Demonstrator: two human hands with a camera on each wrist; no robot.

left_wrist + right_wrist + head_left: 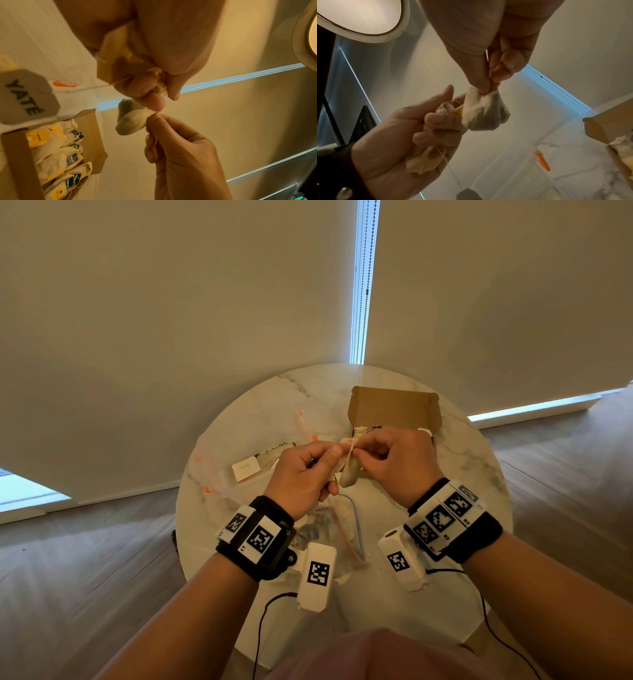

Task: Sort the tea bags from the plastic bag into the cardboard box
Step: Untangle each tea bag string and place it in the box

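Both hands are raised over the table, working at a clump of tea bags. My left hand (318,465) (435,121) grips a bunch of pale tea bags (424,161) in its curled fingers; a string with a grey "YATÉ" tag (25,97) hangs from it. My right hand (364,455) (488,84) pinches the top of one puffy tea bag (484,113) (132,120) (349,472) that touches the bunch. Just behind the hands, the open cardboard box (394,405) (15,162) holds several tea bags with yellow and blue tags (56,155).
A round marble table (462,474) carries everything. One clear plastic bag with an orange zip (219,470) (542,162) lies at the left, another plastic bag (329,529) lies under my wrists. A white card (246,469) rests near the left bag. Window blinds stand behind the table.
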